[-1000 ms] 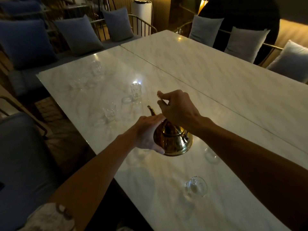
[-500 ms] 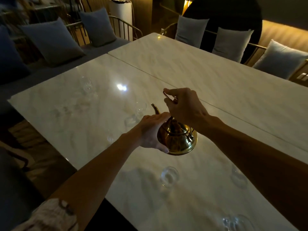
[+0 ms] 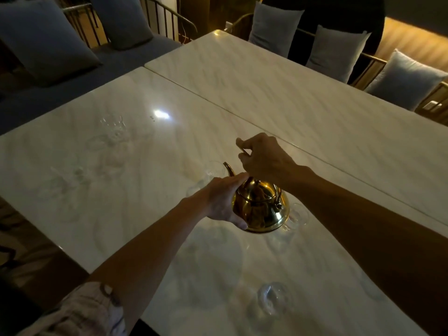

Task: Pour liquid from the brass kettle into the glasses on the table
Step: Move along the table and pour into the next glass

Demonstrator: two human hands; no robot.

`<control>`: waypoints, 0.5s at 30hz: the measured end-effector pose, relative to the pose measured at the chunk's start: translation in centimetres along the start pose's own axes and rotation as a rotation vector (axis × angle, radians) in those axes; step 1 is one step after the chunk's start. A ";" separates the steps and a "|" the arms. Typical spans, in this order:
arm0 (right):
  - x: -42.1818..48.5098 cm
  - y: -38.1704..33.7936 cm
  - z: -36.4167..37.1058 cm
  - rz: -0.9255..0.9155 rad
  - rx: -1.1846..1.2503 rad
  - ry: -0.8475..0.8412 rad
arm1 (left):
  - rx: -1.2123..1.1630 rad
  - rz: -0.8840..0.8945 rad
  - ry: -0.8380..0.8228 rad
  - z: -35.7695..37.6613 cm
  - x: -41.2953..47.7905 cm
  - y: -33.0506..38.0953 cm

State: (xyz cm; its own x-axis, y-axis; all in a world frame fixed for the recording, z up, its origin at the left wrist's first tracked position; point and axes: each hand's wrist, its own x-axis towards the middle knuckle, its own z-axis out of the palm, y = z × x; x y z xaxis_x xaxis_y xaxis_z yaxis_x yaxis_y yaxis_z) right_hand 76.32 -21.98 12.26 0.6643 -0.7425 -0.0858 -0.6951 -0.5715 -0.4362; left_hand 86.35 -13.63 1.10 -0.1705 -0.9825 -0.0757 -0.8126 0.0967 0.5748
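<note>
Dim warm light is falling across a pale marble bench (image 3: 303, 98), with grey cushions (image 3: 337, 48) leaning along the seating around it. Near the middle of the bench, the brass kettle (image 3: 260, 207) is being held tilted, its curved spout (image 3: 228, 169) pointing away from the person. The right hand (image 3: 263, 157) is pinching the kettle's thin handle from above, fingers clenched on it. The left hand (image 3: 224, 198) is pressing flat against the kettle's left side, palm cupping the body and thumb lying under its lower edge. Just beyond the spout a clear glass (image 3: 214, 169) is standing, faint and blurred; whether liquid is flowing cannot be told. Another glass (image 3: 299, 214) is showing just right of the kettle, a third (image 3: 274, 298) is sitting nearer the person, and a fourth (image 3: 112, 127) is standing well apart at far left.
</note>
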 end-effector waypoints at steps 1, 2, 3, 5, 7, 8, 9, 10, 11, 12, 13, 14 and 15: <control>0.7 0.0 0.3 0.010 -0.009 -0.014 | -0.017 -0.006 -0.012 0.0 0.3 -0.4; 1.4 0.1 0.6 0.025 -0.015 -0.029 | -0.034 -0.012 -0.021 0.1 0.5 -0.9; 2.0 0.1 0.9 0.041 -0.018 -0.046 | -0.050 -0.016 -0.027 0.2 0.7 -1.3; 3.2 0.1 1.3 0.068 -0.028 -0.086 | -0.084 -0.027 -0.038 0.3 1.1 -1.9; 4.4 0.1 1.6 0.074 -0.042 -0.119 | -0.128 -0.041 -0.052 0.4 1.5 -2.5; 4.9 0.1 1.7 0.074 -0.046 -0.131 | -0.157 -0.043 -0.052 0.4 1.7 -2.9; 5.3 0.0 1.8 0.075 -0.045 -0.143 | -0.187 -0.044 -0.050 0.4 1.8 -3.0; 5.8 0.0 1.9 0.074 -0.039 -0.158 | -0.218 -0.045 -0.046 0.5 2.0 -3.3; 6.1 -0.1 2.0 0.073 -0.032 -0.176 | -0.242 -0.048 -0.043 0.6 2.1 -3.6; 6.5 -0.2 2.1 0.075 -0.029 -0.189 | -0.264 -0.050 -0.041 0.6 2.2 -3.8; 6.9 -0.2 2.2 0.080 -0.031 -0.199 | -0.275 -0.052 -0.041 0.6 2.2 -4.0; 7.2 -0.3 2.3 0.086 -0.039 -0.204 | -0.278 -0.053 -0.042 0.7 2.3 -4.2; 7.5 -0.3 2.3 0.090 -0.048 -0.207 | -0.275 -0.055 -0.045 0.6 2.4 -4.4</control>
State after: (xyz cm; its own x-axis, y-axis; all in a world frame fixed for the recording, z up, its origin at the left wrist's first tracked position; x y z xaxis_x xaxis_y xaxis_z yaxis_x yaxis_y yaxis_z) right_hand 82.20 -26.55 9.68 0.6380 -0.7066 -0.3060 -0.7628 -0.5260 -0.3760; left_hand 89.15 -16.34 -2.10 -0.1597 -0.9765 -0.1451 -0.6408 -0.0092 0.7676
